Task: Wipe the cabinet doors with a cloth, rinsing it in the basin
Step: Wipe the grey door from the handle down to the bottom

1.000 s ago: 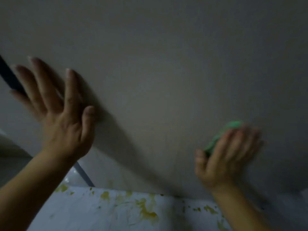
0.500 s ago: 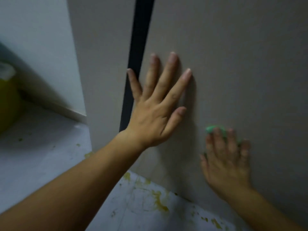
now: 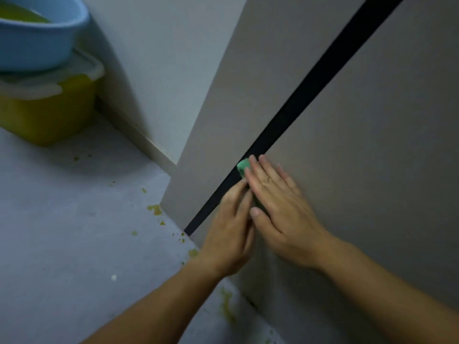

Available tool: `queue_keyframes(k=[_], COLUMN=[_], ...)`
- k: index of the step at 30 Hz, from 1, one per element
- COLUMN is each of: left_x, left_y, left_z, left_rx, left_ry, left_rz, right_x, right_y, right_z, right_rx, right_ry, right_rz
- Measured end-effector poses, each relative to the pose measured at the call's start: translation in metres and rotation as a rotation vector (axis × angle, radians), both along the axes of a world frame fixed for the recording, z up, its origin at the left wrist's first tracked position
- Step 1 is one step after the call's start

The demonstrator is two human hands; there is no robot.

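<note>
Fingers (image 3: 263,171) of the right hand (image 3: 280,214) lie straight and flat, pressing a small green cloth (image 3: 243,166) against the grey cabinet door (image 3: 360,170), at the black vertical strip (image 3: 310,90) between doors. The left hand (image 3: 231,232) touches the cloth's lower edge; whether it pinches it I cannot tell. Well apart, a light-blue plastic basin (image 3: 37,43) sits on a lidded yellow box (image 3: 47,112) on the spattered pale floor (image 3: 74,232).

Likely a home (dimly lit): grey cabinet doors (image 3: 360,145), blue basin (image 3: 37,43) atop a yellow lidded tub (image 3: 47,112).
</note>
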State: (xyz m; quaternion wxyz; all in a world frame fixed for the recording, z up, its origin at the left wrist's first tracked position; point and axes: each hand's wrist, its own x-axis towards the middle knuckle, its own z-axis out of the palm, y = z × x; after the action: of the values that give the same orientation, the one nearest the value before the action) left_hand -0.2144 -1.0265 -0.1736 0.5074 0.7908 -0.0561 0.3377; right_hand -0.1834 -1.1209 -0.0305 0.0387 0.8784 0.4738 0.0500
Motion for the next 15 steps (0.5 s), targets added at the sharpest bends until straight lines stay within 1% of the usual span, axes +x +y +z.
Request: queue_keyframes(k=[2,3,4,5,6,8,9,10,12,15], left_x=[0.006,0.009,0.013,0.017,0.023,0.037,0.044,0.047,0.054,0.069], left_y=[-0.023,-0.034,-0.044,-0.054,-0.061,-0.070,-0.073,-0.076,-0.075,-0.039], left_z=[0.012,0.017,0.023,0.030,0.039,0.057,0.063,0.065,0.057,0.038], left_rx=[-0.088,-0.140,-0.179,-0.204,-0.239,-0.313,-0.314,-0.310,-0.331,-0.464], left_ry=[0.032,0.060,0.081,0.103,0.133,0.159,0.128,0.079,0.027,0.071], left_rz=[0.016,0.049,0.111,0.194,0.279,0.376,0.390,0.391,0.374,0.440], right_x=[-0.005,-0.007,-0.006,-0.004,0.001,0.017,0.025,0.032,0.040,0.044], right_y=[0.000,0.001,0.003,0.002,0.003,0.006,0.008,0.009,0.005,0.000], right_z=[0.017,0.025,0.035,0.045,0.055,0.074,0.082,0.086,0.086,0.080], right_rx=[0.049,0.073,0.088,0.086,0.052,-0.131,-0.246,-0.343,-0.465,-0.548], right_ry=[0.190,0.258,0.279,0.217,0.074,-0.292,-0.421,-0.505,-0.602,-0.724], right_rz=[-0.035,-0.051,-0.041,0.006,0.084,0.221,0.249,0.257,0.258,0.295])
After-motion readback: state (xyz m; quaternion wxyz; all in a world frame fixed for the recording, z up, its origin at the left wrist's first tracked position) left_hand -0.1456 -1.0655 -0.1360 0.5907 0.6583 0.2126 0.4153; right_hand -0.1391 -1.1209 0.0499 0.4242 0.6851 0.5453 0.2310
